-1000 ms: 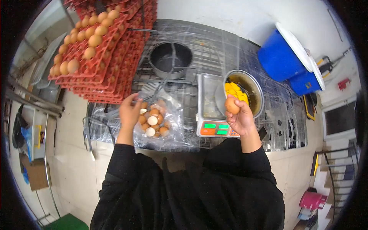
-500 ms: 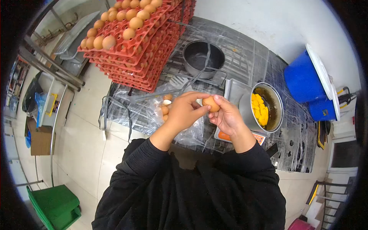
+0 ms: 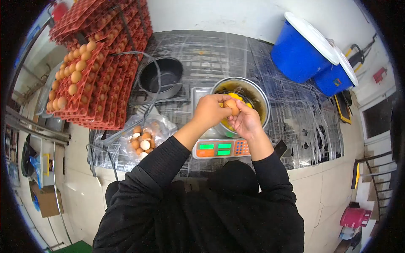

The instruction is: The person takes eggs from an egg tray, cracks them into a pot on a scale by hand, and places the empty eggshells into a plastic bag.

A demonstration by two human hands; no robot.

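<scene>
A brown egg [image 3: 231, 106] is held between my left hand [image 3: 209, 111] and my right hand [image 3: 246, 121], the fingers of both closed on it. Both hands are over the near side of a metal pot [image 3: 265, 98] with yellow yolks [image 3: 234, 96] in it. Beneath the pot is a scale [image 3: 220, 148] with lit green displays. Whether the egg's shell is cracked, I cannot tell. Left of the scale, a clear plastic bag [image 3: 162, 125] holds several brown eggshells [image 3: 145, 144].
Red egg trays [image 3: 107, 90] are stacked at the left, with several eggs [image 3: 76, 76] on top. An empty dark pot [image 3: 162, 78] stands behind the bag, with a grey strap across it. Blue lidded buckets [image 3: 297, 52] are at the back right. A dark phone-like object [image 3: 280, 148] lies right of the scale.
My left hand has come from the bag to the egg in my right hand. Since half a second ago, both hands have moved with the egg to over the pot. The camera view has shifted.
</scene>
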